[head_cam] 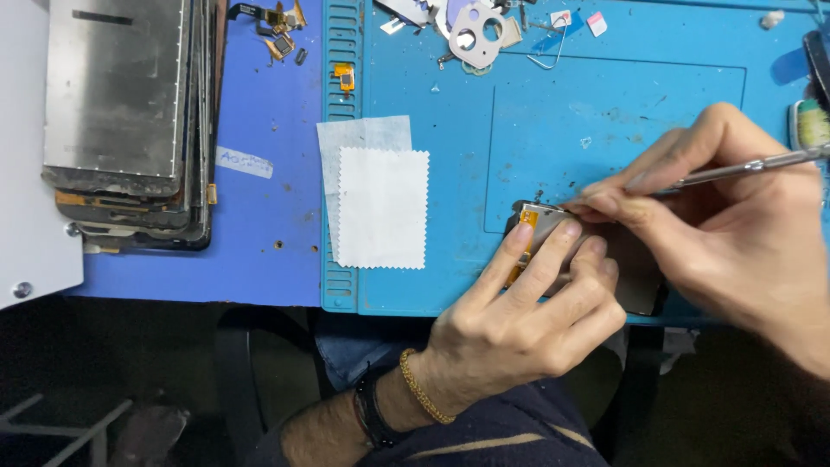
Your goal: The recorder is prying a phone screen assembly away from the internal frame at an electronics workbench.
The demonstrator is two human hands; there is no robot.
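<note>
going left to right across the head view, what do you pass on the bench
stack of screen panels → white cloth → left hand on the metal-backed part → right hand holding the metal tool

Two hands (519,311), one metal tool (743,169), two white cloths (382,207), one stack of screen panels (130,121), one blue mat (553,112)
</note>
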